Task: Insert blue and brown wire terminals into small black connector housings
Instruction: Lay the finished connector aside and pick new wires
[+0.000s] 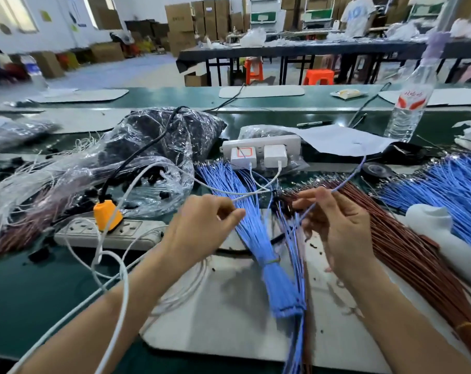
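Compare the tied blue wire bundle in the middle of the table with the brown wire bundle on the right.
The tied blue wire bundle is bright blue; the brown wire bundle is reddish brown. The blue one lies between the two hands, fanning up towards the white power strip; the brown one runs diagonally beneath the right hand to the lower right corner. Both fan out at the far end and are bound together near the viewer.

White charger cables (258,191) are crossing between both hands, blue wire bundle (258,238) is filling the middle, leaving bare mat (229,314) near the wrists.
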`<state>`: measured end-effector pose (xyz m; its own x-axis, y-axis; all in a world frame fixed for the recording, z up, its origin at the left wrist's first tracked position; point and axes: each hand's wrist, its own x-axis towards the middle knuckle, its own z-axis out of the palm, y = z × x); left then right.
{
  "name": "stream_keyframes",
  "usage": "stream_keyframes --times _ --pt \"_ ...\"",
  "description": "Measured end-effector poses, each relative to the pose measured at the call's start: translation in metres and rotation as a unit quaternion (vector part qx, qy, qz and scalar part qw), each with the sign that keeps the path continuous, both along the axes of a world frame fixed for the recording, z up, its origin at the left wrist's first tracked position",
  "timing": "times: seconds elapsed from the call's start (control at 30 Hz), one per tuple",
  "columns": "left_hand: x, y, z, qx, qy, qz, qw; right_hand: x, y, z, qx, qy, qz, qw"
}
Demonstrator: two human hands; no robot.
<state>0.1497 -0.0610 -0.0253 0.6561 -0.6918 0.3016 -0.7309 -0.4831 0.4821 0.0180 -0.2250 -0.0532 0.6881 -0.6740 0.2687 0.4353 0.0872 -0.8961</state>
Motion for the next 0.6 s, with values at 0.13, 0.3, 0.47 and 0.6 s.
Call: stream_keyframes --times 0.13,0.3,0.47,0.6 --pt "0.053 0.038 0.003 0.072 -0.022 0.117 0.99 -0.002 -0.003 0.005 0.027 0.014 0.004 1.0" --pt "0.108 0.03 0.016 0.148 -0.011 0.2 0.969 0.007 0.007 -0.01 -0.102 0.154 0.034 0.982" --pt "0.131 0.029 0.017 0.082 0.115 0.239 0.961 0.007 0.011 -0.015 -0.206 0.201 -0.002 0.958" --pt "0.119 0.026 -0.001 0.135 0.15 0.186 0.962 0.006 0.013 -0.01 -0.173 0.209 0.07 0.96"
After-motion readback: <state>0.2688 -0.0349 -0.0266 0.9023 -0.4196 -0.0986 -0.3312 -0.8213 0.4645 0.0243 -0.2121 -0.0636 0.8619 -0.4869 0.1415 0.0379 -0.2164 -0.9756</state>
